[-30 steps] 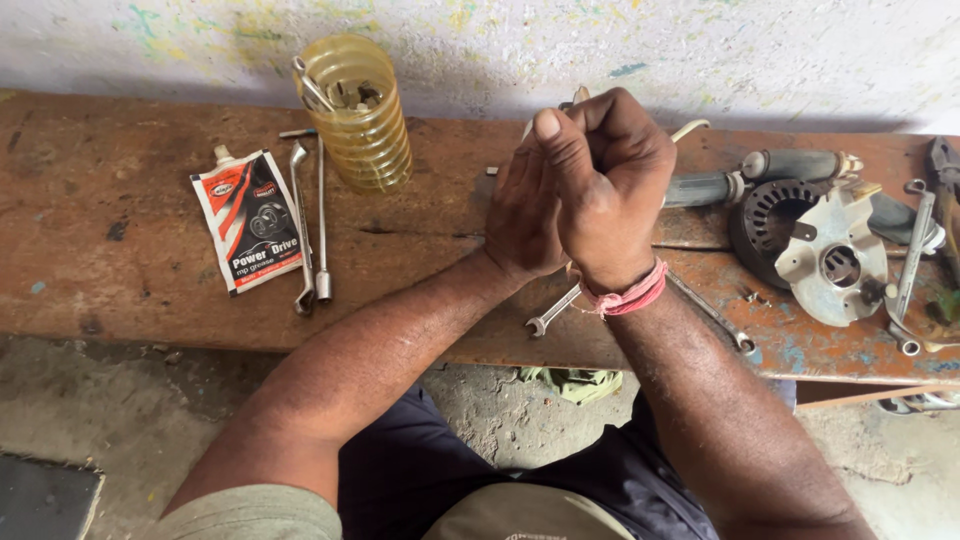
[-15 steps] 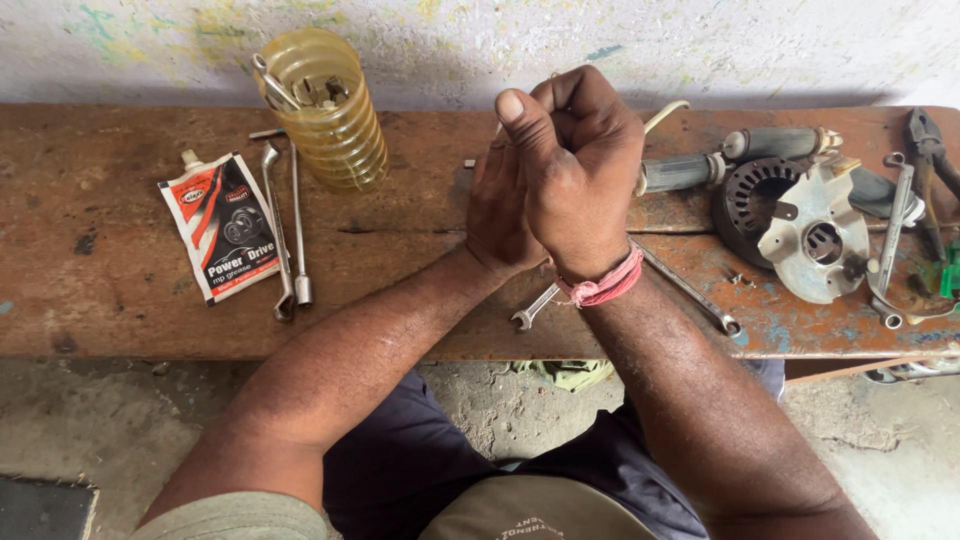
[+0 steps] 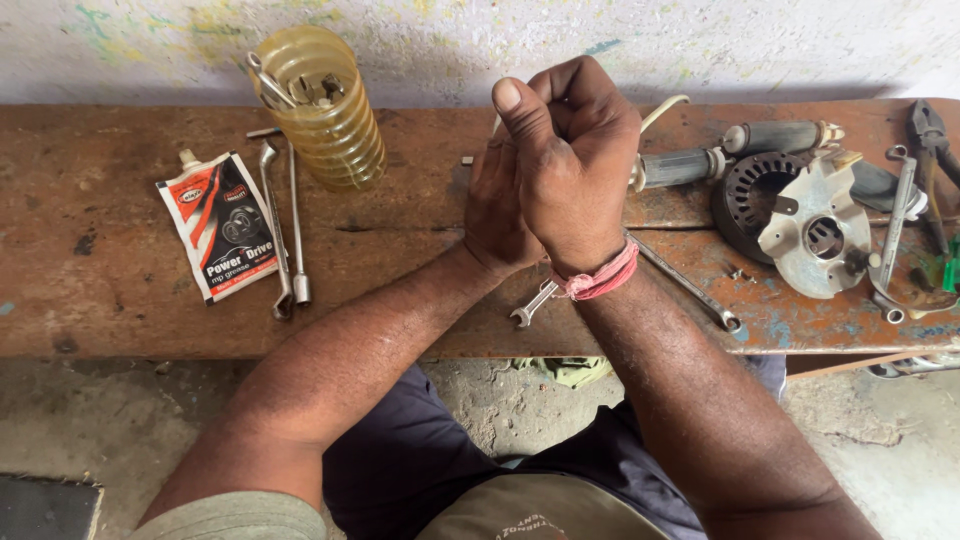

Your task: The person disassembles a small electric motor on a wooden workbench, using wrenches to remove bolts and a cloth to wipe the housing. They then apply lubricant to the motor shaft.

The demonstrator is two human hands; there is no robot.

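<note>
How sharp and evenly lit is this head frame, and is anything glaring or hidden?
Head view: soft, even daylight, no glare; hands sharp, right hand clasped over left hand, hiding anything between them; yellow ribbed container crisp; bench edges slightly bowed.

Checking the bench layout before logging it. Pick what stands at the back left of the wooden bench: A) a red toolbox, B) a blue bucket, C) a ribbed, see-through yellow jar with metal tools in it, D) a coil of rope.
C: the ribbed yellow jar stands near the wall, left of the clasped hands, with metal tools sticking out.
</note>
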